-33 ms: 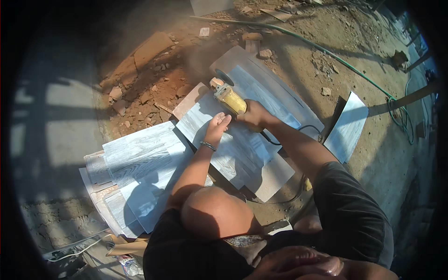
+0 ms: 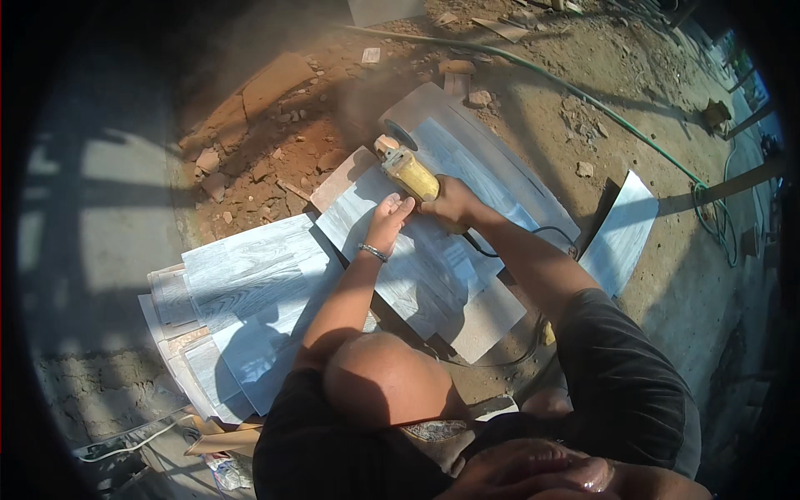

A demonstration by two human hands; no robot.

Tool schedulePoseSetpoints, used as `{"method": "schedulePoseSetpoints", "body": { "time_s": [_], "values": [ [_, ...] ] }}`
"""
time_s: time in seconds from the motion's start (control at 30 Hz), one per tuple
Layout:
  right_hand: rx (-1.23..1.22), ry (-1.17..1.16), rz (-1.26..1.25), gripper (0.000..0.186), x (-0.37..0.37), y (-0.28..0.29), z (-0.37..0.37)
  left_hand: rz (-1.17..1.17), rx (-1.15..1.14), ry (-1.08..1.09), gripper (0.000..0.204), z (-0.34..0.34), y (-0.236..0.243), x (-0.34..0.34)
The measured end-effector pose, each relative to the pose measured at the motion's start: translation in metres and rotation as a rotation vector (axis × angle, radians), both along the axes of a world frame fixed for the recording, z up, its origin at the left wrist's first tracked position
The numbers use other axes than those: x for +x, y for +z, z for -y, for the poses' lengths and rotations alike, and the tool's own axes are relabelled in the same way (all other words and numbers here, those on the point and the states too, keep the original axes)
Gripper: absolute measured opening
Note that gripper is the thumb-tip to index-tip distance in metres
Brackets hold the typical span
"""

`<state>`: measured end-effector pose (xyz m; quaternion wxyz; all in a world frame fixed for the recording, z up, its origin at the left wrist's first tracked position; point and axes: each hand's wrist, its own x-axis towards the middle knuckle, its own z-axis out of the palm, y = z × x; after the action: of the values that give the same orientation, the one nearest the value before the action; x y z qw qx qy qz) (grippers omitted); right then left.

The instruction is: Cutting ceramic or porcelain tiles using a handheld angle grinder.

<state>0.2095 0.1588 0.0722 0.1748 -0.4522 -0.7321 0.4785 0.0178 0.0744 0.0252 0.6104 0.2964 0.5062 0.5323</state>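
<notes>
The right hand (image 2: 452, 202) grips a yellow grinder (image 2: 413, 175) at twelve o'clock, over gray tiles (image 2: 410, 287); the left hand (image 2: 389, 220) is just beside it, open or closed I can't tell; cutting looks unfinished, how much I can't see.

The person is wearing a dark, near-black top (image 2: 658, 408) with short sleeves. The right sleeve (image 2: 612, 354) is ending near the elbow, its cloth is running in long soft creases, and a greyer strip is showing along its outer edge. The left sleeve (image 2: 287, 408) is looking just as dark, its folds blurring into shadow. A narrow bracelet (image 2: 372, 252) is circling the left wrist (image 2: 380, 241), mixing silvery and dark parts. The left hand (image 2: 389, 220), right hand (image 2: 450, 200) and one knee (image 2: 387, 375) are showing bare.
</notes>
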Motion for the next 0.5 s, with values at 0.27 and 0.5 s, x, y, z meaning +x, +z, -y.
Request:
{"method": "schedulePoseSetpoints", "body": {
  "time_s": [0.27, 0.5],
  "values": [
    [-0.038, -0.017, 0.100, 0.063, -0.033, -0.015, -0.022, 0.143, 0.068, 0.013, 0.031, -0.045, -0.020, -0.017],
    [0.010, -0.051, 0.033, 0.067, -0.030, -0.021, -0.016, 0.042, -0.024, 0.023, 0.044, -0.046, -0.024, -0.020]
  ]
}}
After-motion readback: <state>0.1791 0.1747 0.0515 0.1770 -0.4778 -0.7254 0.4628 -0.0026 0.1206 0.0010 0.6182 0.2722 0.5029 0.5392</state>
